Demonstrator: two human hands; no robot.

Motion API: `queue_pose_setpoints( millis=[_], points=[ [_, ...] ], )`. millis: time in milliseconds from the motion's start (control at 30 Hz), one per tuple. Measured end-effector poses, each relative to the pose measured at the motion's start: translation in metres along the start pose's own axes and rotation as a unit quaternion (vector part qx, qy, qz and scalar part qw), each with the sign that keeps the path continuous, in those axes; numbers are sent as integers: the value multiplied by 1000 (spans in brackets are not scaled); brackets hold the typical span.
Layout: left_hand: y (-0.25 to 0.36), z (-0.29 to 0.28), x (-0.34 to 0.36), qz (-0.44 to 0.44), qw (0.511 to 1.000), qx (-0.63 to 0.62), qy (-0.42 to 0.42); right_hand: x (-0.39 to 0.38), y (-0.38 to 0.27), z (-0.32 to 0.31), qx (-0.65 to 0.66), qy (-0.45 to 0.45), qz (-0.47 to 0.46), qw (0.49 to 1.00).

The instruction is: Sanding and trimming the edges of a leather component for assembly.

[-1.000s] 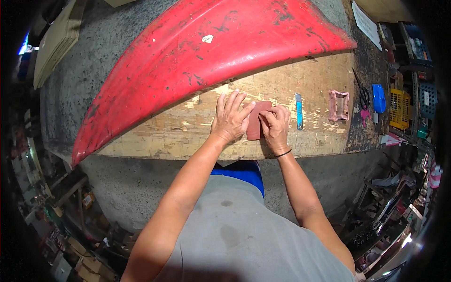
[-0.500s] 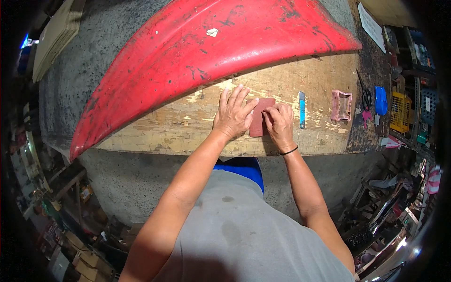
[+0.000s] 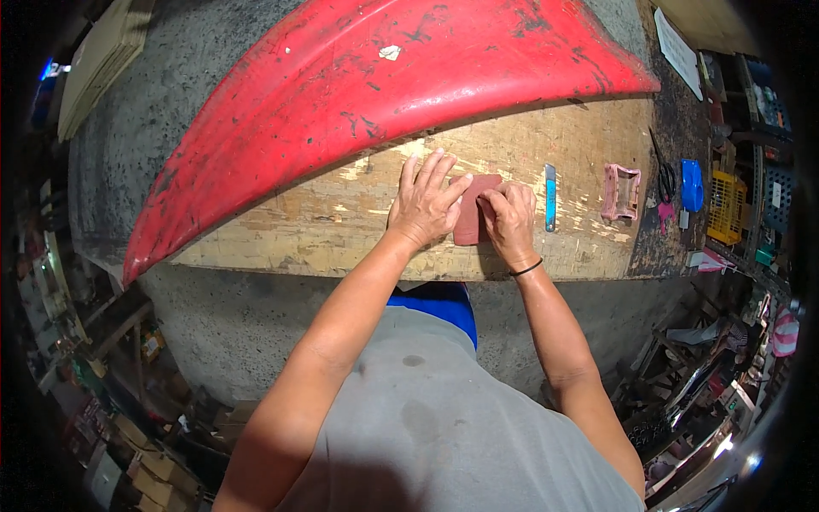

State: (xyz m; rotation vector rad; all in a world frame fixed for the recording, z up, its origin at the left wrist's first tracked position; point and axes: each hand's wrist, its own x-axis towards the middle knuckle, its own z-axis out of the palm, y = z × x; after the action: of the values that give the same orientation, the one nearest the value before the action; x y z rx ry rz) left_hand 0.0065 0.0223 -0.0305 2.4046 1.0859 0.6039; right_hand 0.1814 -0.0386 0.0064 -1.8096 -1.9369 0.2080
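Observation:
My left hand (image 3: pixel 424 203) lies with spread fingers at the left side of a reddish-brown rectangular sheet (image 3: pixel 469 227) on the worn wooden bench (image 3: pixel 300 235). At the sheet's right side, my right hand (image 3: pixel 509 219) has its fingers curled, thumb and forefinger pinched on it; their tips are partly hidden. Just right of that hand lies a blue box cutter (image 3: pixel 550 198). Beyond it sits a small pink open frame-like object (image 3: pixel 609 192). A large scuffed red curved panel (image 3: pixel 384 90) stretches across the bench above both hands.
Black scissors (image 3: pixel 666 175) and a blue plastic tool (image 3: pixel 691 186) lie on the dark right end. A paper (image 3: pixel 676 51) is at upper right, folded cardboard (image 3: pixel 98 64) at upper left. A yellow basket (image 3: pixel 726 207) sits on shelving to the right.
The view has shifted slightly, so hands and bench appear higher and a little rightward. Both hands stay on the sheet in much the same pose.

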Motion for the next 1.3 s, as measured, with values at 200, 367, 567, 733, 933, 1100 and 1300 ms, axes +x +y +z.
queue_pose_setpoints(
  millis=[200,367,567,733,933,1100,1300],
  points=[
    [0,1,-1,4,1000,12,12,-11,-10,3,6,-9,-32,999],
    [0,1,-2,3,1000,18,8,3,5,2,-15,9,44,999],
    [0,2,0,0,1000,-4,7,-12,-9,5,-5,-10,-38,999],
    [1,1,-1,3,1000,12,7,-5,-7,4,-9,-1,19,1000],
    [0,1,-1,4,1000,16,10,2,5,6,-10,42,58,997],
    [0,2,-1,-1,1000,1,5,-6,-11,4,0,0,-8,1000],
    [1,0,0,3,1000,17,8,-6,-6,8,2,-5,22,1000]
  ],
)
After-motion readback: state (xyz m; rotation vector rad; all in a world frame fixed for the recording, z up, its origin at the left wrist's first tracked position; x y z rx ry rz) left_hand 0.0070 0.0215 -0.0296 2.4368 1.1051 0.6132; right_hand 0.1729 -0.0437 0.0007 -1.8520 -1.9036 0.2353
